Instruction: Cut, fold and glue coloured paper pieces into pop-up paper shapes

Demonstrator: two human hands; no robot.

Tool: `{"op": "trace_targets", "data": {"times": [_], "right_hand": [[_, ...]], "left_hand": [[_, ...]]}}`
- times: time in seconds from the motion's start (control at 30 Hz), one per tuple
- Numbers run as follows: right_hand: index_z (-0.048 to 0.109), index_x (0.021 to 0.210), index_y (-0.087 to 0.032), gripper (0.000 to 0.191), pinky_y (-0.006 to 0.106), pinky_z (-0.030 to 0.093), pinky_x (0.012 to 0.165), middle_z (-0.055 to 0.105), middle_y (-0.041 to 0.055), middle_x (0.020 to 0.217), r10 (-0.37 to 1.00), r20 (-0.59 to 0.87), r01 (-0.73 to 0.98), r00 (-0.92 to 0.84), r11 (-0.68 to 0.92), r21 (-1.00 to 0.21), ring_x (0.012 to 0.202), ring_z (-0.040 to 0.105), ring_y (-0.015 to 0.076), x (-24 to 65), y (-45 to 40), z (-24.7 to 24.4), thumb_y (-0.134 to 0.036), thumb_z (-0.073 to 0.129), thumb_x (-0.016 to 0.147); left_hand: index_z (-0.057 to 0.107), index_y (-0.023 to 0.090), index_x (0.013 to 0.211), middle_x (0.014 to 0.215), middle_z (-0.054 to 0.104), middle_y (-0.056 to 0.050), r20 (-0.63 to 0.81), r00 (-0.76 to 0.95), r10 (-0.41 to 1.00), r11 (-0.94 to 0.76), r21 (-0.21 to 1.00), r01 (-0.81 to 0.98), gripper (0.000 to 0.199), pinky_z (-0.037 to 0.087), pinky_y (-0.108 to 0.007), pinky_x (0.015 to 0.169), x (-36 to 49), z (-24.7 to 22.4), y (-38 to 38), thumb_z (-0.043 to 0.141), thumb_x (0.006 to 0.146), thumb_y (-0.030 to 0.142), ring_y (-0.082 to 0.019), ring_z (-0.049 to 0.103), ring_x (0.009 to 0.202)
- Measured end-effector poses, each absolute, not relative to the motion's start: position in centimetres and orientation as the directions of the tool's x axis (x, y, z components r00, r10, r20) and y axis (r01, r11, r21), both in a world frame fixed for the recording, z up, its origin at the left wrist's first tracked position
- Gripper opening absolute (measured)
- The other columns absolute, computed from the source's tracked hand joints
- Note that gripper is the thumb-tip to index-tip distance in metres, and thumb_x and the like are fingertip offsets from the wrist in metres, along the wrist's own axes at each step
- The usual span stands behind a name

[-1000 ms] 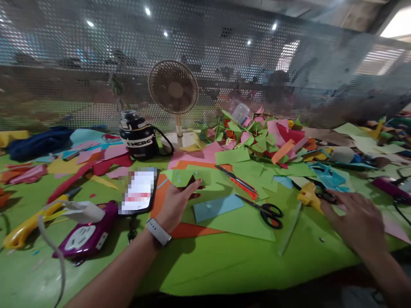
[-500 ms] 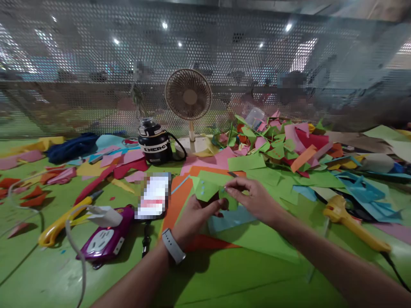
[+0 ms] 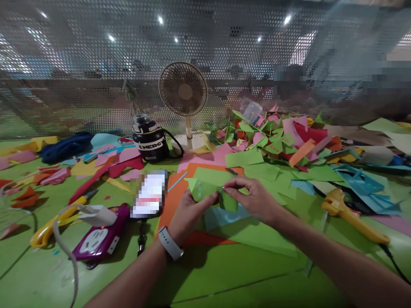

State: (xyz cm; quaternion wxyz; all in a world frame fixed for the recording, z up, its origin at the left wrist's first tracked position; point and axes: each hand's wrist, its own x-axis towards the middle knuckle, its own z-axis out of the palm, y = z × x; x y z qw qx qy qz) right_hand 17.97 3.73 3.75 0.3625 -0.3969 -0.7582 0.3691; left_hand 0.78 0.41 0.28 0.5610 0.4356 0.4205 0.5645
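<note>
My left hand (image 3: 189,216), a pale watch strap on its wrist, grips a folded piece of green paper (image 3: 205,185) with small blue dots down its left part. The thumb lies across the paper's lower front. At the right part of this paper my right hand (image 3: 255,197) is closed in a pinch, thumb against index finger. Something tiny and bluish shows at those fingertips, too small to name. Under both hands lie sheets of light blue paper (image 3: 221,217), orange paper (image 3: 170,197) and larger green paper.
A yellow glue gun (image 3: 356,218) lies at right, a yellow-handled tool (image 3: 54,224) at left. Near it are a purple power strip (image 3: 102,235) with a white plug and a phone (image 3: 149,194). Behind stand a black bottle (image 3: 149,143), a fan (image 3: 183,90) and heaped paper scraps (image 3: 272,132).
My left thumb has moved up onto the green paper's front, and the gap beneath its lower edge has narrowed. My right hand keeps its pinch. The view has shifted slightly.
</note>
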Motion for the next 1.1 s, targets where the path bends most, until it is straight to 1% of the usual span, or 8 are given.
{"op": "trace_targets", "data": {"times": [0.43,0.6,0.83,0.93,1.1], "right_hand": [[0.066,0.085,-0.017,0.013,0.029,0.048,0.074,0.067,0.0037,0.083,0.87,0.262,0.302,-0.418,0.406,-0.863,0.08,0.061,0.0162,17.72,3.48,3.59,-0.026,0.057,0.083],[0.066,0.085,-0.016,0.014,0.029,0.048,0.073,0.068,0.004,0.083,0.869,0.265,0.291,-0.418,0.404,-0.867,0.079,0.061,0.0159,17.73,3.48,3.64,-0.026,0.057,0.083],[0.067,0.083,-0.016,0.015,0.03,0.048,0.072,0.067,0.0041,0.081,0.869,0.28,0.297,-0.409,0.417,-0.859,0.077,0.06,0.0163,17.64,3.43,3.54,-0.026,0.057,0.082],[0.066,0.082,-0.017,0.014,0.03,0.048,0.072,0.067,0.0041,0.081,0.868,0.288,0.283,-0.406,0.419,-0.863,0.076,0.06,0.0164,17.57,3.42,3.48,-0.026,0.057,0.081],[0.066,0.08,-0.017,0.013,0.03,0.048,0.07,0.066,0.0039,0.079,0.872,0.284,0.288,-0.4,0.413,-0.864,0.075,0.06,0.0167,17.54,3.41,3.52,-0.027,0.057,0.08]], "left_hand": [[0.07,0.018,0.084,0.081,0.072,-0.002,0.021,0.001,1.0,-0.02,0.961,-0.276,0.018,0.053,-0.026,0.069,0.96,0.55,0.3,0.075,0.068,0.027,-0.013,0.065,0.07],[0.07,0.018,0.082,0.08,0.073,-0.002,0.012,0.016,1.0,-0.006,0.946,-0.324,0.019,0.054,-0.026,0.069,0.91,0.57,0.32,0.076,0.067,0.028,-0.014,0.065,0.071],[0.07,0.017,0.081,0.082,0.073,-0.002,0.013,0.005,1.0,-0.01,0.938,-0.348,0.021,0.054,-0.025,0.068,0.99,0.78,0.31,0.078,0.065,0.027,-0.014,0.065,0.07],[0.069,0.016,0.083,0.083,0.073,-0.003,0.009,-0.006,1.0,-0.011,0.939,-0.345,0.024,0.053,-0.026,0.067,0.95,0.62,0.34,0.079,0.064,0.026,-0.014,0.066,0.07],[0.07,0.017,0.083,0.08,0.073,-0.002,0.016,-0.014,1.0,-0.02,0.946,-0.324,0.022,0.053,-0.024,0.065,0.89,0.31,0.37,0.078,0.065,0.026,-0.013,0.065,0.068]]}}
